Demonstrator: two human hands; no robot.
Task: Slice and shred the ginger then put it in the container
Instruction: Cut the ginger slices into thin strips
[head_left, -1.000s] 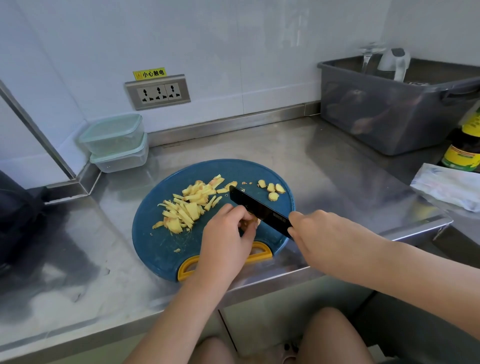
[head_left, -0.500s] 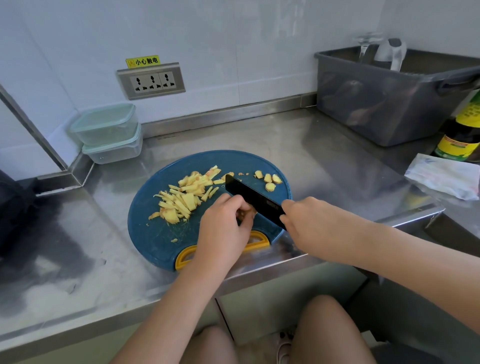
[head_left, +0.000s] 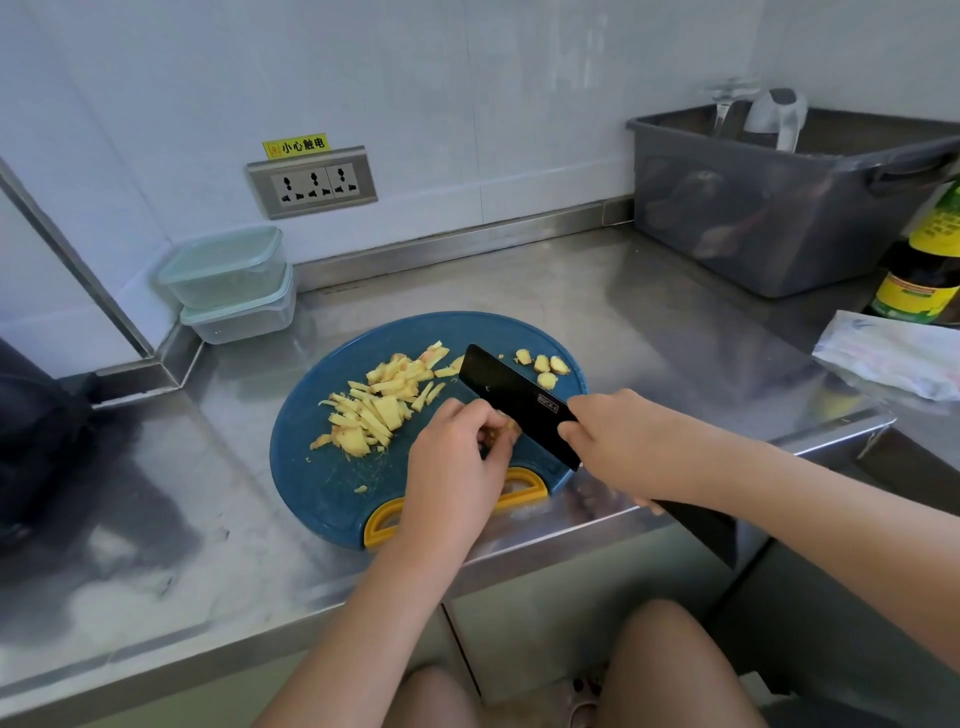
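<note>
Ginger stub (head_left: 506, 428) stays pinched in your left grip (head_left: 457, 462) at centre frame, right grip (head_left: 623, 441) holding the knife (head_left: 519, 400) against it much as before, so shredding continues and the containers (head_left: 228, 283) upper left wait.

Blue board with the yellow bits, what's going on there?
A person is cutting ginger on the board. The left hand pins a ginger piece down, and the right hand grips a black knife with the blade right beside the left fingers. A pile of strips lies to the left of the blade, and a few slices lie past it. Two containers sit stacked by the wall with their lids on.
</note>
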